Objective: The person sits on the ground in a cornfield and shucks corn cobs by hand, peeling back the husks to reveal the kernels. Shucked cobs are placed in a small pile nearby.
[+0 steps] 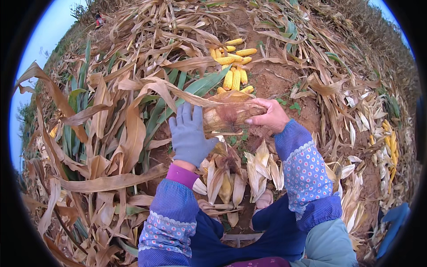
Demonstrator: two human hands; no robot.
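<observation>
My bare right hand (271,116) grips one end of a corn ear (215,117) in its dry husk, thumb on the near side. Reddish-brown silk (230,112) is spread over the husk. My left hand (190,137), in a grey glove, is at the ear's other end, fingers extended and somewhat apart; whether its palm touches the husk is hidden. Just beyond the ear lies a pile of bare yellow corn cobs (236,78). Nearer my legs, loose dry husks (262,167) lie on the ground below my hands.
Dry corn stalks and leaves (110,140) are heaped on the left, some reaching up to the ear. Bare reddish soil (273,80) shows beyond my right hand. More yellow cobs (391,147) lie far right among husks. A distant person (98,20) is at upper left.
</observation>
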